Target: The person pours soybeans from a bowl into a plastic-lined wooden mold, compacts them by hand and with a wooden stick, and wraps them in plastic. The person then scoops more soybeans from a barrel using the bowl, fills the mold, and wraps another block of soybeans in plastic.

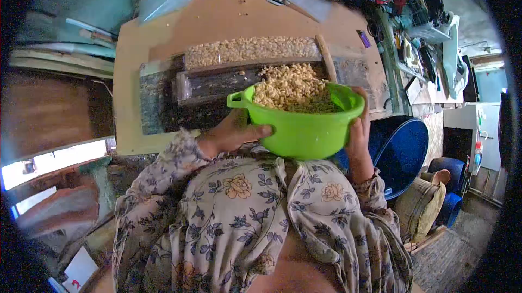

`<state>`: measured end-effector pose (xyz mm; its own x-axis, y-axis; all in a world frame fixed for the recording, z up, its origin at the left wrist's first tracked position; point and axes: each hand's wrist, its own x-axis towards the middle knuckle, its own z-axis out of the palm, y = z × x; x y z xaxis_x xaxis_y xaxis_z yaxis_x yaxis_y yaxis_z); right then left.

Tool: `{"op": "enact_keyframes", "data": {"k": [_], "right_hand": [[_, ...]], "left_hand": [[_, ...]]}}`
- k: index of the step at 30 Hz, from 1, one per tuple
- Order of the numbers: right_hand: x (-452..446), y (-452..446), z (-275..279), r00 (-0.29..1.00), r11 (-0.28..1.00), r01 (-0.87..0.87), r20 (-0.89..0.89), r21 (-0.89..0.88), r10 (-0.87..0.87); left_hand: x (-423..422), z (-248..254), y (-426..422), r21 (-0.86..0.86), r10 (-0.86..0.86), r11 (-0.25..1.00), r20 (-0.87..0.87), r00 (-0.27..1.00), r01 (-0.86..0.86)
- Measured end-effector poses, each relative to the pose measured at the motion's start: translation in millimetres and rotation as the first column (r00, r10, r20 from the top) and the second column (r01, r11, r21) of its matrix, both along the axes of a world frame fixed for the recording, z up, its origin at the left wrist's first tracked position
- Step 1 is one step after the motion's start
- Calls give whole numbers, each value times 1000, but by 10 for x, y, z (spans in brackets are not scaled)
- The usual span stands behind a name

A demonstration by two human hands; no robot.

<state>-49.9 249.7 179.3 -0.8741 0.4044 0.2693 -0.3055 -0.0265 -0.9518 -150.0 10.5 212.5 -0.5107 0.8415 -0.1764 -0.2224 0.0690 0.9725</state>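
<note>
The person wears a loose, pale off-white top printed with dark blue-grey leaf sprigs and peach flowers outlined in brown, 2 larger blooms lying toward the near edge of the worktop. A puckered strip of the same cloth runs along the middle. Matching sleeves cover the arms: the left sleeve ends in a ruffled cuff, the right sleeve in gathered folds on the forearm.

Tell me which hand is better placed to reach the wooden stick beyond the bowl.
Probably the right hand: it grips the green bowl on the side nearer the wooden stick. The left hand, on the opposite side, is farther. Both hold the bowl, so the left would then support it alone.
</note>
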Motion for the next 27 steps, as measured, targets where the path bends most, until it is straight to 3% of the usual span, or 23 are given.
{"op": "enact_keyframes", "data": {"k": [1,2,3,4,5,7,8,10,12,13,15,17,18,21,23,25,27], "right_hand": [[-30,-72,130,998,1000,-20,-65,6,21],[-49,-112,100,998,1000,-26,-56,5,26],[-36,-160,34,998,999,-37,60,18,36],[-90,-172,-28,988,998,-48,146,41,42],[-145,-174,-142,998,994,-54,18,93,53],[-153,-303,-99,997,998,-15,73,57,10],[-157,-327,-99,997,998,-19,81,56,15],[-212,-335,-72,995,972,2,98,236,-26],[-270,-449,57,1000,979,-17,26,203,12],[-296,-499,107,998,986,-35,-41,165,42],[-271,-578,47,998,974,-62,-20,218,68],[-321,-736,-97,986,987,3,165,162,-30],[-322,-700,10,989,974,-131,94,185,115],[-375,-845,84,989,980,-124,98,156,110],[-428,-871,50,989,980,-139,76,143,129],[-473,-960,113,987,980,-158,62,121,151],[-505,-1064,268,982,982,-180,-38,65,183]], "left_hand": [[-32,2,-20,3,8,1000,0,1000,-8],[-57,-8,-32,103,2,994,227,974,-26],[-11,-20,-83,191,-25,979,451,892,-68],[-45,12,-219,-42,27,999,316,948,-14],[-145,73,-228,-27,29,999,277,960,-22],[-21,215,-345,-212,36,977,187,982,5],[-24,288,-360,-204,42,979,206,978,1],[-48,253,-439,-186,51,983,246,968,-5],[-74,225,-533,-171,65,985,286,956,-16],[-92,211,-601,-134,43,990,69,997,-34],[-56,171,-752,-101,32,994,-129,991,-45],[-106,167,-847,-430,143,900,121,982,-78],[-49,129,-861,-87,143,985,-103,984,-152],[-52,75,-958,-60,237,971,67,969,-233],[-72,117,-987,-34,226,974,-14,974,-226],[-55,222,-1048,-93,270,961,101,957,-261],[-50,159,-1184,-134,319,943,89,944,-306]]}}
